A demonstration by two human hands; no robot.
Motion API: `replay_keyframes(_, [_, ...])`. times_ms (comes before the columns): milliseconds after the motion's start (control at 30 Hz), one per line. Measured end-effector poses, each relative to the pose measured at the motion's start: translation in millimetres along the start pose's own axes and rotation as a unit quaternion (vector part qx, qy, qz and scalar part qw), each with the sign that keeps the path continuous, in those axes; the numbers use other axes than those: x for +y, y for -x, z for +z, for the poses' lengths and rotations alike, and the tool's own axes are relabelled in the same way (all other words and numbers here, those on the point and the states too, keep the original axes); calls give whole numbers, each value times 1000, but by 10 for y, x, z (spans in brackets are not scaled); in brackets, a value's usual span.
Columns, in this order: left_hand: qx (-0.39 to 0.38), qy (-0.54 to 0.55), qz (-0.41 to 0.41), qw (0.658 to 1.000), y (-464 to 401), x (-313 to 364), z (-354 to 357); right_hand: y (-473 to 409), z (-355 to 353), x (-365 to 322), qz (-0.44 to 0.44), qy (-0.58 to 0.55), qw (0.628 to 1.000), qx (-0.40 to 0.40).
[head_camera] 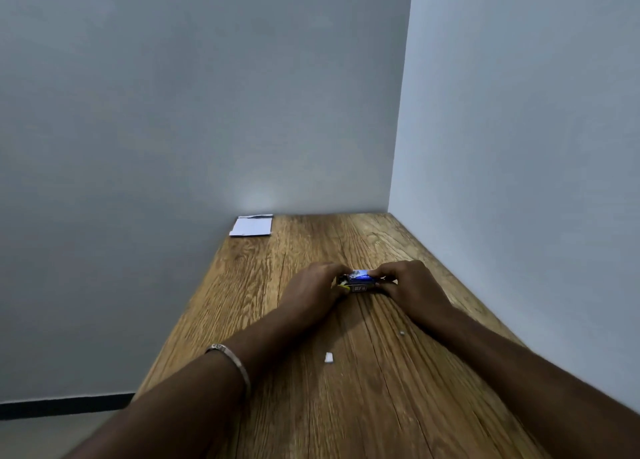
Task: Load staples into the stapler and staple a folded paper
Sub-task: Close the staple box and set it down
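A small blue box with a printed label on its near side rests on the wooden table, about halfway along it. Something yellow shows at the box's left end. My left hand grips the left end and my right hand grips the right end, with fingertips on top of the box. Whether it is a staple box or the stapler itself I cannot tell. A folded white paper lies flat at the table's far left corner, against the wall and well beyond both hands.
Two small white scraps lie on the wood nearer to me than the hands. Grey walls close off the table's far end and right side. The left edge of the table drops to the floor. A metal bangle is on my left wrist.
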State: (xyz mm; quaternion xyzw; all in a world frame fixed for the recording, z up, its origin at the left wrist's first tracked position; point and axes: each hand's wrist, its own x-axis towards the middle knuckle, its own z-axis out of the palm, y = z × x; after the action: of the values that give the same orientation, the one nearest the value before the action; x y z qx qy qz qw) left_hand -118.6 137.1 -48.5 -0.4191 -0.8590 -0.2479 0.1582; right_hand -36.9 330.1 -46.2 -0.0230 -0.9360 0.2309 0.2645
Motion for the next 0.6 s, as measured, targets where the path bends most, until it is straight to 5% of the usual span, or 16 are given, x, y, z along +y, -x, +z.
replay_keyframes(600, [43, -77, -35, 995, -1790, -1041, 769, -1931, 750, 1001, -2, 13, 1000, 27])
